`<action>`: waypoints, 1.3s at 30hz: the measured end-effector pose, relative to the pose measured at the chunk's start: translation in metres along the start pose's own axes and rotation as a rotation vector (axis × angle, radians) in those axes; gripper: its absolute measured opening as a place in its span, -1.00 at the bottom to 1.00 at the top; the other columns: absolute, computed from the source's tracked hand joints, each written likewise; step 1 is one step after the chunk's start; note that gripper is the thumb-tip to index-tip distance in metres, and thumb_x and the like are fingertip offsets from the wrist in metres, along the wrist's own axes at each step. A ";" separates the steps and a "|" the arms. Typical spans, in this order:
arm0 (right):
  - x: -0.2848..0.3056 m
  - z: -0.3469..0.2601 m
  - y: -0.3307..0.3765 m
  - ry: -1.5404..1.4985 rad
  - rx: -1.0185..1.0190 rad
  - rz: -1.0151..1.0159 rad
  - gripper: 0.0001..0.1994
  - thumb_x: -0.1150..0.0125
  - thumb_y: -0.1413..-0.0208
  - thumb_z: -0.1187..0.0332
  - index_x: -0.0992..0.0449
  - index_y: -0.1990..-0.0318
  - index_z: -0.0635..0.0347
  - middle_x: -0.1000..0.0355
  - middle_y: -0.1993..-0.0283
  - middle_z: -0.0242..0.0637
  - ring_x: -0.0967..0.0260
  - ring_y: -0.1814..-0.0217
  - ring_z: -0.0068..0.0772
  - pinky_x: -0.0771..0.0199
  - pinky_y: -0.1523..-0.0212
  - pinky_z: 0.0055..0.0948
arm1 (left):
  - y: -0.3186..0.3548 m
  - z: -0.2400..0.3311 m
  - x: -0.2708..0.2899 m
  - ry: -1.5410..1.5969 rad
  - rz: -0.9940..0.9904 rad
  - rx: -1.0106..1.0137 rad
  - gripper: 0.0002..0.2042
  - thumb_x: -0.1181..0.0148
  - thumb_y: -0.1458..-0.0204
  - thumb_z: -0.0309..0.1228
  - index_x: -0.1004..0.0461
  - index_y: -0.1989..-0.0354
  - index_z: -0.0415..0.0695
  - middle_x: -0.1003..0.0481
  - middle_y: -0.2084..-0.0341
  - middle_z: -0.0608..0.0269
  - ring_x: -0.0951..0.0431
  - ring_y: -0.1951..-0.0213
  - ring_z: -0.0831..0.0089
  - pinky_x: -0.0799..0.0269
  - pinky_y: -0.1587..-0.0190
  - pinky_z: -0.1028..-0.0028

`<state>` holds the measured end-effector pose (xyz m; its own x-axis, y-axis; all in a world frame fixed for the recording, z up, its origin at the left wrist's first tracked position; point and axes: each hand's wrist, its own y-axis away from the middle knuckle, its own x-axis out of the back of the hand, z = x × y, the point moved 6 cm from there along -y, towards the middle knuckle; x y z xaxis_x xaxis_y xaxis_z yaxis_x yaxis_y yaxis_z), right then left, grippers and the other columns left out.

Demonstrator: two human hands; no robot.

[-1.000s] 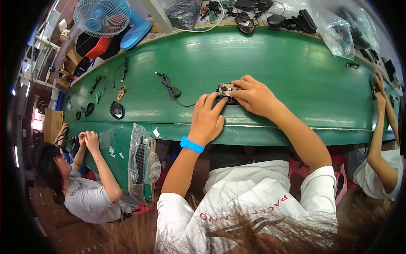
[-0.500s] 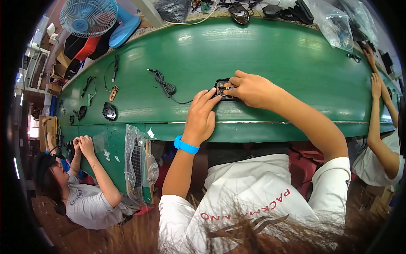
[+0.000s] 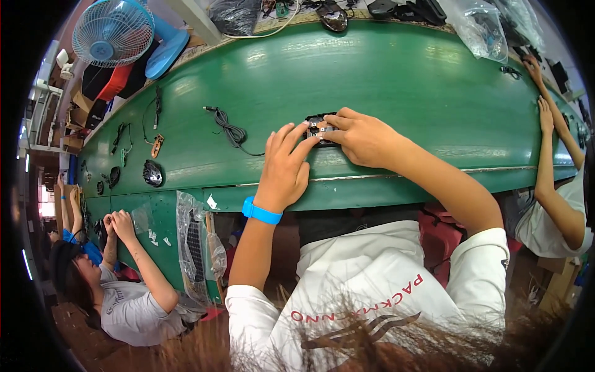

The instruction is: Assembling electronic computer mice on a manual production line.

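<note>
An opened computer mouse (image 3: 318,128), its black lower shell holding a brownish circuit board, lies on the green work surface (image 3: 396,80) before me. The fingertips of my left hand (image 3: 285,167) grip its left edge, index finger and thumb at the board. From the other side, my right hand (image 3: 365,137) holds the shell, two fingers stretched over the board and the rest partly hidden. A dark cable (image 3: 230,131) runs from the mouse to a loose coil on the left.
Left on the surface lie a black mouse cover (image 3: 152,173), a small board with wire (image 3: 157,146) and more cables. A plastic-wrapped keyboard (image 3: 195,248) is near a co-worker (image 3: 139,304). Behind stand a blue fan (image 3: 113,34) and a clear bag (image 3: 477,31). Another person's arms (image 3: 545,136) reach in at right.
The view has shifted slightly, moving the scene left. My right fingers have stretched flatter over the board, and more of the board shows. My left fingers have spread a little at the mouse's edge.
</note>
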<state>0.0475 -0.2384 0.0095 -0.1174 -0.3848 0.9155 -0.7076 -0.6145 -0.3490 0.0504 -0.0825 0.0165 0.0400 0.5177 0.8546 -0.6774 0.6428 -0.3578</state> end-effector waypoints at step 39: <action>0.024 0.016 0.031 -0.061 -0.087 0.129 -0.61 -0.24 0.26 0.49 -0.52 0.13 0.20 -0.45 0.11 -0.22 -0.38 0.08 -0.21 -0.43 0.02 -0.26 | -0.013 0.012 -0.017 -0.122 -0.147 -0.013 -0.44 -0.11 0.16 -0.53 -0.46 -0.14 0.03 -0.29 -0.26 0.07 -0.30 -0.21 0.02 -0.20 -0.21 -0.03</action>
<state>0.0338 -0.2772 0.0174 -0.1704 -0.4998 0.8492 -0.7473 -0.4962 -0.4419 0.0497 -0.1066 0.0115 0.0482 0.3461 0.9369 -0.6612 0.7141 -0.2298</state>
